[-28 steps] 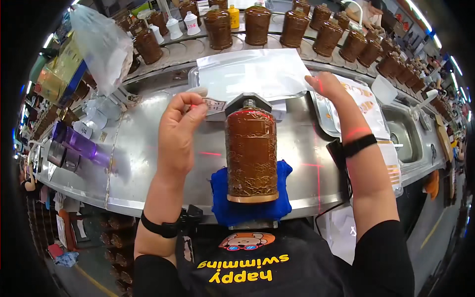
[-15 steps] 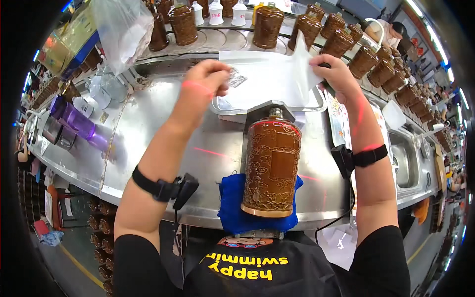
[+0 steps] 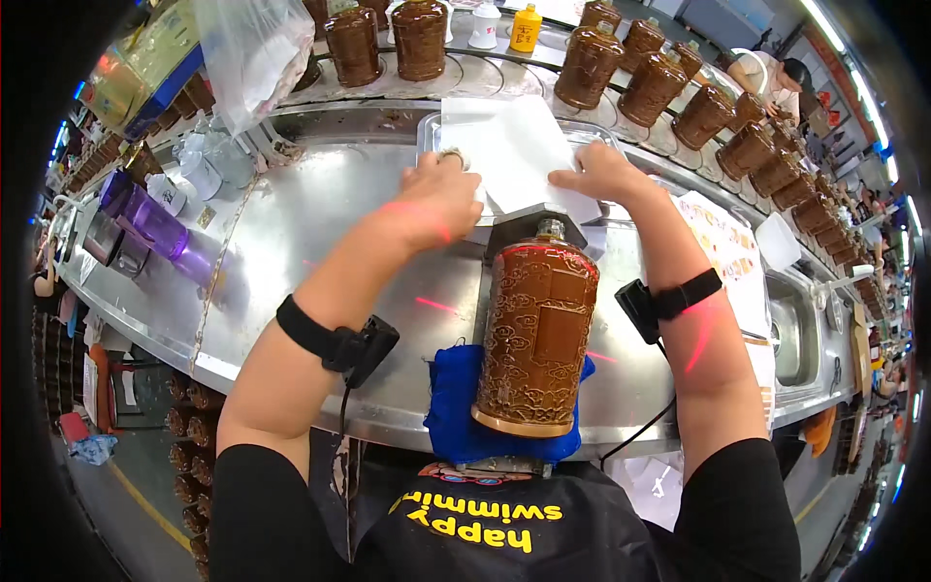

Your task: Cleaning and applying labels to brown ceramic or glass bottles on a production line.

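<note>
My left hand (image 3: 441, 202) is closed at the left edge of a white sheet (image 3: 512, 145). A small patterned piece of film (image 3: 453, 155) shows at its fingers, partly hidden and blurred. My right hand (image 3: 599, 175) rests at the sheet's right side, thumb stretched away from the fingers; its fingertips are partly hidden. Beneath the sheet is a shallow clear tray (image 3: 589, 129). Nearer me, a brown glazed bottle (image 3: 539, 339) with raised patterns lies on its side, its neck at a dark angular rest (image 3: 506, 225) and its base over a blue cloth (image 3: 454, 398).
Brown bottles (image 3: 592, 63) line the curved conveyor behind the steel bench (image 3: 320, 223). A purple bottle (image 3: 155, 228) and a hanging plastic bag (image 3: 257, 58) are at left. At right are printed sheets (image 3: 713, 233), a sink (image 3: 795, 325) and a co-worker (image 3: 771, 78) farther off.
My right hand has lowered the raised sheet and moved left, releasing its lifted edge. My left hand has moved right and nearer me. Bottles on the conveyor have shifted.
</note>
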Tool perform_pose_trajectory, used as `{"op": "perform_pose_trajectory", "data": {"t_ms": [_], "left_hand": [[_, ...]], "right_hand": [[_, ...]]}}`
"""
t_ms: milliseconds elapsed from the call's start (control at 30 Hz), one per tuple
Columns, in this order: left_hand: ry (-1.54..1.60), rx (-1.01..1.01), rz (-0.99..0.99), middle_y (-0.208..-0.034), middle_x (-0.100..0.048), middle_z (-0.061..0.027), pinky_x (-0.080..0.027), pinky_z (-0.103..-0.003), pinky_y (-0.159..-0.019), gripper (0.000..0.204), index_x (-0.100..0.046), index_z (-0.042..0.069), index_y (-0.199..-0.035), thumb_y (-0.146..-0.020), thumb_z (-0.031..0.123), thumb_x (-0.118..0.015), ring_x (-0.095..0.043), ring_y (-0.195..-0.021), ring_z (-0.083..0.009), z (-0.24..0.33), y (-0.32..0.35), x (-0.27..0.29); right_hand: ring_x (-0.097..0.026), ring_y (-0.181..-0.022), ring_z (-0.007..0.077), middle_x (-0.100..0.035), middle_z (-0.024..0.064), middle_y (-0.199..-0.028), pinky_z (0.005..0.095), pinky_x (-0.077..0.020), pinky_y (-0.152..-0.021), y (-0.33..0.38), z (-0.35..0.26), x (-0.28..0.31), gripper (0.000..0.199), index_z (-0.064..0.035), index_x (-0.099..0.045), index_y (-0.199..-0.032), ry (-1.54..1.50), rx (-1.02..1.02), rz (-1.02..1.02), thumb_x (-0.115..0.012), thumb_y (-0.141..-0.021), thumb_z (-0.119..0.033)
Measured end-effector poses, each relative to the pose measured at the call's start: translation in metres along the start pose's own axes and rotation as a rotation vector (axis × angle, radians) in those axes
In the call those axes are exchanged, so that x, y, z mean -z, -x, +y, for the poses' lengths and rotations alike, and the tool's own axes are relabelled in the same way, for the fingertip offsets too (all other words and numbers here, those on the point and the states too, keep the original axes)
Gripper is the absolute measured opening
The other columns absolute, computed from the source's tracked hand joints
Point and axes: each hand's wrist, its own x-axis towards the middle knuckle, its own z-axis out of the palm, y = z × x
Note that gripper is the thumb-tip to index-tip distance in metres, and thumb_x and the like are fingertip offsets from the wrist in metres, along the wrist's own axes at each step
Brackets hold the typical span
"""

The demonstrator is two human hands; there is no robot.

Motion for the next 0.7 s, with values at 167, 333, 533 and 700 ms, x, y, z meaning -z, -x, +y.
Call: {"op": "perform_pose_trajectory", "data": {"t_ms": [167,333,533,700], "left_hand": [[0.121,-0.077,0.166,-0.114,-0.053,-0.0171,-0.037,-0.046,-0.094,0.033,-0.063,0.007,-0.109,-0.082,0.025,-0.055,-0.044,-0.112,-0.0347,-0.012,0.02,0.015],[0.252,-0.083,0.275,-0.101,-0.054,-0.0149,-0.036,-0.038,-0.094,0.036,-0.059,0.004,-0.115,-0.084,0.023,-0.056,-0.045,-0.105,-0.0303,-0.019,0.047,0.032],[0.478,-0.074,0.353,-0.102,-0.058,-0.0143,-0.039,-0.036,-0.089,0.03,-0.062,0.003,-0.108,-0.085,0.02,-0.056,-0.052,-0.097,-0.0275,-0.024,0.09,0.033],[0.95,0.067,0.303,-0.118,-0.057,-0.0074,-0.036,-0.027,-0.094,0.028,-0.06,0.001,-0.112,-0.09,0.017,-0.051,-0.051,-0.103,-0.0142,-0.011,0.127,0.016]], "right_hand": [[-0.064,-0.078,0.023,-0.065,0.0155,-0.082,0.0344,-0.0493,-0.072,0.008,-0.007,0.003,0.035,0.0041,-0.061,-0.103,-0.469,0.143,0.325,-0.061,-0.075,-0.017],[-0.064,-0.084,0.0199,-0.062,0.0112,-0.103,0.0346,-0.0529,-0.069,0.016,-0.002,0.017,0.042,-0.0011,-0.051,-0.122,-1.004,0.0,0.078,-0.052,-0.08,-0.004],[-0.062,-0.097,0.0237,-0.057,0.0135,-0.114,0.0391,-0.0544,-0.081,0.029,0.026,0.008,0.048,-0.0039,-0.043,-0.129,-1.585,-0.05,0.119,-0.05,-0.082,0.0],[-0.059,-0.101,0.0251,-0.056,0.0102,-0.115,0.0412,-0.0532,-0.083,0.083,0.034,0.009,0.038,-0.0081,-0.051,-0.12,-1.766,-0.309,0.428,-0.055,-0.083,-0.003]]}}
